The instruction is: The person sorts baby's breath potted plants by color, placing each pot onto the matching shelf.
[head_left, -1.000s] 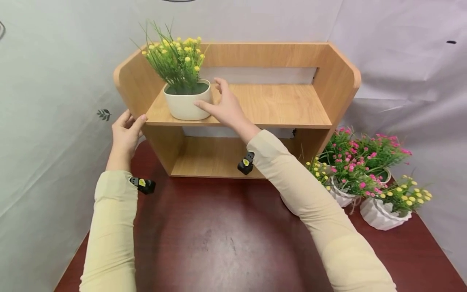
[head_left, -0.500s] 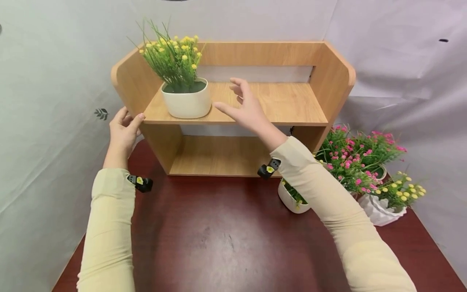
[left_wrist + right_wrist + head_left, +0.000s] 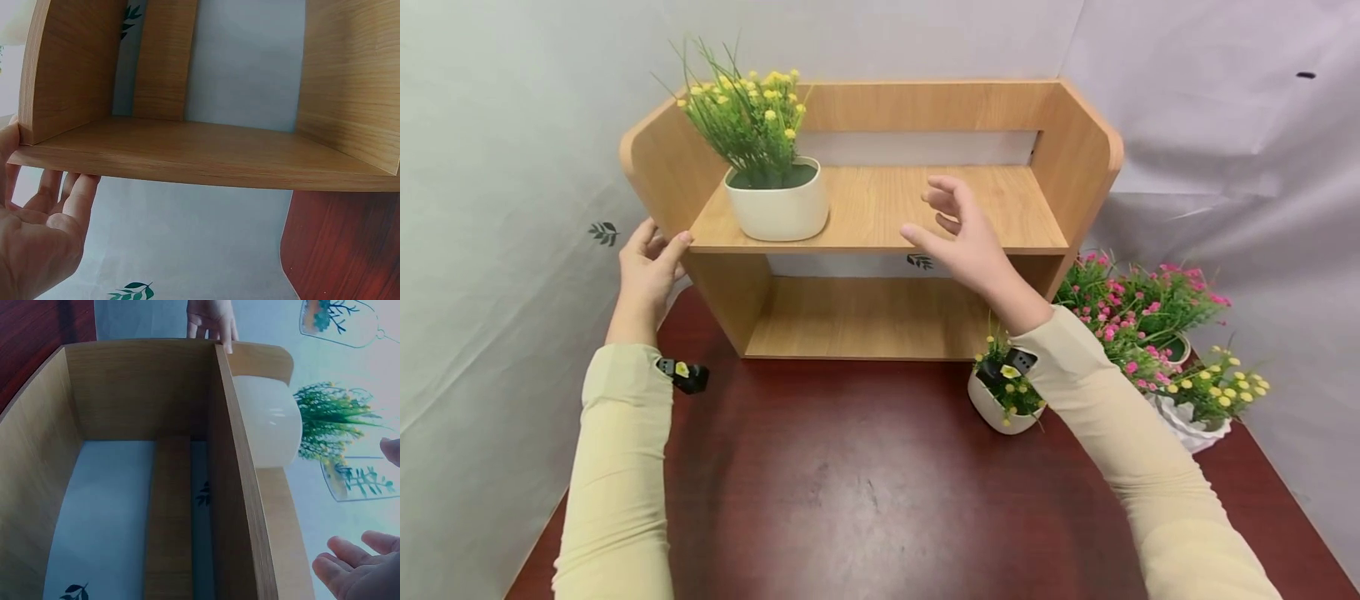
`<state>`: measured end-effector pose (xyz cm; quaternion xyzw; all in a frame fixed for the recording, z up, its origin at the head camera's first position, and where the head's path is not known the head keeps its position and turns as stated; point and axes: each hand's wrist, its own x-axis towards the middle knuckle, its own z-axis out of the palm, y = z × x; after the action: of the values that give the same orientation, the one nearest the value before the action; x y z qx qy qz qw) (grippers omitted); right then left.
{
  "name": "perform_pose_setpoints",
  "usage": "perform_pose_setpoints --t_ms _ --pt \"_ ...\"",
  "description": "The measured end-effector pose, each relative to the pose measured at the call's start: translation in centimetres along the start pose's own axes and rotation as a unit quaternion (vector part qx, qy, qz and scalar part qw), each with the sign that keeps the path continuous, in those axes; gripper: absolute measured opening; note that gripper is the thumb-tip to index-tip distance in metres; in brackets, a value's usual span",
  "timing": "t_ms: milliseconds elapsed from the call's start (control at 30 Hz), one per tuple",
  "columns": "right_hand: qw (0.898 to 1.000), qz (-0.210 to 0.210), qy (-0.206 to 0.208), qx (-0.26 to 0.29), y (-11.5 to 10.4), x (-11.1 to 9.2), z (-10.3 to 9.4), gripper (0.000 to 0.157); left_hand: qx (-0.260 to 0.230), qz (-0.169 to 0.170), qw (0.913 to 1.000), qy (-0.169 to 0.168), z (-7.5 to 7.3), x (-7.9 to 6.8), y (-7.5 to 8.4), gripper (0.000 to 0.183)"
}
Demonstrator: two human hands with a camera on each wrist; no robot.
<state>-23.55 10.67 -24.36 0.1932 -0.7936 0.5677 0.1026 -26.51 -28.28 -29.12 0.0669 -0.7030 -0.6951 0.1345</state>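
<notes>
A two-tier wooden desk shelf [image 3: 880, 204] stands at the back of the table. On the left of its upper board sits a white oval flowerpot [image 3: 781, 213] with grass and yellow flowers. My left hand [image 3: 646, 273] holds the shelf's left side, thumb at the front edge and fingers along the outer face; the left wrist view shows this hand [image 3: 47, 228] at the panel. My right hand [image 3: 972, 242] is in front of the upper board, right of the flowerpot and apart from it. Its fingers are loosely bent with nothing between them, also in the right wrist view.
A second white oval pot [image 3: 992, 408] with yellow flowers stands on the dark red table [image 3: 850, 467], partly behind my right wrist. Further right are several pots of pink flowers [image 3: 1142, 308] and a white pot [image 3: 1195, 429] with yellow flowers. A pale cloth wall hangs behind.
My right hand has let go of the flowerpot and moved right, away from it. The pot stays on the upper board. My left hand keeps its hold on the shelf's side.
</notes>
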Motion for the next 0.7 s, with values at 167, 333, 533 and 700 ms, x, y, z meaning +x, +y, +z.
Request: perform_pose_setpoints --t_ms 167,333,533,700 --pt "1.000 0.010 -0.001 0.011 0.7 -1.4 -1.1 0.063 0.005 -0.008 0.9999 0.007 -0.1 0.0 -0.1 0.054" --pt "0.999 0.027 -0.006 0.025 1.3 -3.0 -2.2 0.062 0.007 -0.010 0.9999 0.009 -0.1 0.0 -0.2 0.055" --pt "0.999 0.044 -0.006 0.030 2.3 -4.5 -3.6 0.061 -0.002 -0.001 1.0000 0.009 0.1 0.1 -0.1 0.053" --pt "0.998 0.043 0.020 0.042 3.1 -5.7 -4.5 0.056 0.005 0.003 0.9999 0.012 0.2 0.2 -0.1 0.052"
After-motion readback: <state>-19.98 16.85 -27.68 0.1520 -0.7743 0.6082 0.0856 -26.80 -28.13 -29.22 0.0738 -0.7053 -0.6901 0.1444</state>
